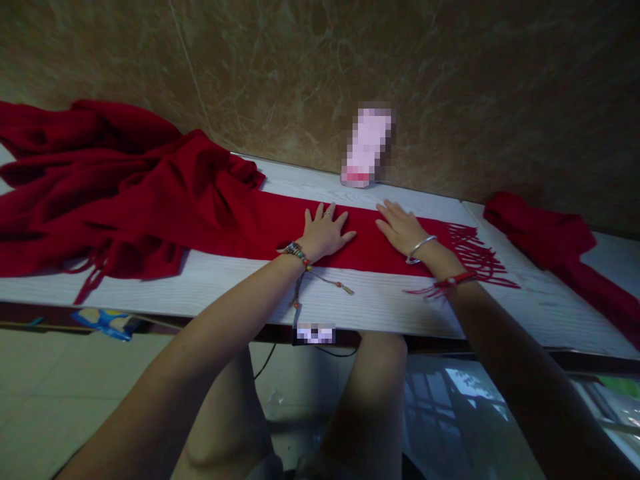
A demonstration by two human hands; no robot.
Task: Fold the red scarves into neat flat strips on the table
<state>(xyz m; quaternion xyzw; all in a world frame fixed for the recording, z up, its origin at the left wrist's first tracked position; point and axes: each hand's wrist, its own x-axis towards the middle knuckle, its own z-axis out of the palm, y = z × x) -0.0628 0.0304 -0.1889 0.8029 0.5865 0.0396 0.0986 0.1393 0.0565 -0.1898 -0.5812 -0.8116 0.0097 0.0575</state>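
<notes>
A red scarf [280, 227] lies along a white wood-grain table, its fringe [477, 253] spread toward the right. My left hand [325, 233] rests flat on the scarf's middle with fingers spread, a ring and a beaded bracelet on it. To its right, my right hand [403, 230] also lies palm down on the cloth, fingers extended, near the fringed end. A silver bangle and a red cord circle that wrist. Neither hand grips anything. Leftward the scarf runs into a large crumpled heap of red fabric [140, 180].
Against the brown marbled wall [280, 80] leans a pink blurred-out object [369, 143] at the table's back edge. Another folded red cloth [545, 230] lies at the right. A blue packet [107, 322] shows below the white tabletop's [240, 283] front edge, above the tiled floor.
</notes>
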